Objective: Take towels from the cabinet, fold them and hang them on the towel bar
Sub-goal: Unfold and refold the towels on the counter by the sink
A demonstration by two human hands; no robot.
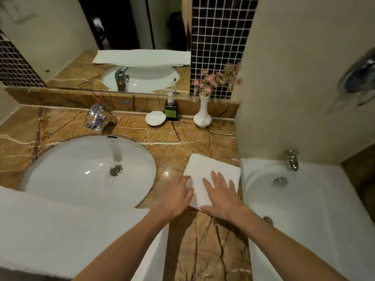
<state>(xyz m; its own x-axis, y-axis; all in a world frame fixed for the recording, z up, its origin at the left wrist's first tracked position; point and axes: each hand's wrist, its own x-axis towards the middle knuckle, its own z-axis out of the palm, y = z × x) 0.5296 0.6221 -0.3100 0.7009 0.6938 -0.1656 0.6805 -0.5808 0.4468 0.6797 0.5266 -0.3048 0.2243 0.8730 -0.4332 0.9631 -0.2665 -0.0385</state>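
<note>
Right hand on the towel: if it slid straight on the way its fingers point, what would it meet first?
The right hand would cross more folded towel, then bare marble counter; the first standing thing looks like the green bottle at the back, though depth is unclear.

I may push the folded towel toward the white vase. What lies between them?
Only bare marble countertop lies between the folded towel and the white vase, as the head view shows.
</note>
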